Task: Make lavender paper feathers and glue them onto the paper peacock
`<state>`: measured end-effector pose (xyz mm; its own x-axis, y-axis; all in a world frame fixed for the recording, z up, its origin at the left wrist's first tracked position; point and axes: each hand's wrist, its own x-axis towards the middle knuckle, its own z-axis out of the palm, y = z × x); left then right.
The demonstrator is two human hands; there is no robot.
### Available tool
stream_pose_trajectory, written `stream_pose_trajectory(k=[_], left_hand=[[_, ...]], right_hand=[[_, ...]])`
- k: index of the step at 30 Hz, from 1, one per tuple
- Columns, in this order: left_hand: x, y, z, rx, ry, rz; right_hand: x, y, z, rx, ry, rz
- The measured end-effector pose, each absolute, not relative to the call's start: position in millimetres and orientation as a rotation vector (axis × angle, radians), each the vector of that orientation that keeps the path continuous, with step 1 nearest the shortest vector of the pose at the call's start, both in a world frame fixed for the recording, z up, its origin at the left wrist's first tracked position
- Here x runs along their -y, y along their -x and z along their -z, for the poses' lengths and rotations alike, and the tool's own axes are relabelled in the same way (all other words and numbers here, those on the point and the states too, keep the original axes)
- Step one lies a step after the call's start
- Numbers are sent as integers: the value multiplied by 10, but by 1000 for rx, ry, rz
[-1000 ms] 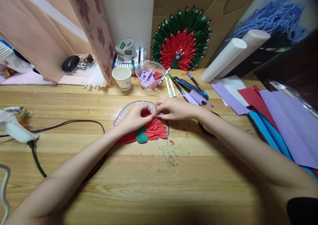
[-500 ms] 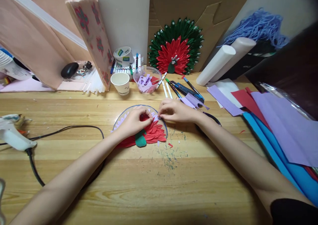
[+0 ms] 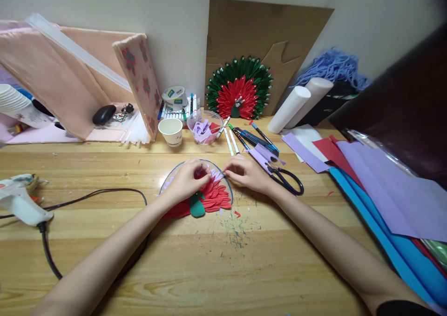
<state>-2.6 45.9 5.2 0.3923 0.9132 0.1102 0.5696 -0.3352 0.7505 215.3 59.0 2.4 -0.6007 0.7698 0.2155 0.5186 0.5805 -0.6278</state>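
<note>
A semicircular paper peacock craft [image 3: 217,199] lies on the table, with layered red petals, a row of purple petals along its blue-lined rim and a green body piece [image 3: 197,205]. Over its upper middle, my left hand [image 3: 188,178] has thumb and forefinger closed in a pinch; what sits between them, if anything, is hidden. At the right rim my right hand [image 3: 246,174] pinches the outer end of a small purple paper petal [image 3: 218,176]. Black-handled scissors [image 3: 289,181] rest beside my right wrist, partly under purple paper strips.
A white glue gun [image 3: 24,199] lies left, its cord looping towards my left forearm. Behind the craft stand a paper cup [image 3: 171,132], a clear bowl [image 3: 206,138] of paper scraps, and markers [image 3: 232,139]. Coloured paper sheets [image 3: 401,190] cover the right side. A finished red-and-green peacock [image 3: 239,90] leans on cardboard.
The camera view has tilted up, so everything sits a little lower and the scissors show more. Both hands keep their pinches at almost the same spots on the craft.
</note>
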Motion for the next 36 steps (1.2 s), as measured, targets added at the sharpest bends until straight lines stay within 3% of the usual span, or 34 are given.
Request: stream_pose_trajectory(k=[15,31,36], left_hand=[[-516,218,-394,-1381,-1987,-839],[-525,236,-412,-1363,-1980,-855],[-525,233,-414,-1367,-1973,-835]], right_hand=[[-874,-2046,-132,2786,674,-567],[-970,-1888,-135,3152,520,-52],[-975,-1939,-127,3081,472,-189]])
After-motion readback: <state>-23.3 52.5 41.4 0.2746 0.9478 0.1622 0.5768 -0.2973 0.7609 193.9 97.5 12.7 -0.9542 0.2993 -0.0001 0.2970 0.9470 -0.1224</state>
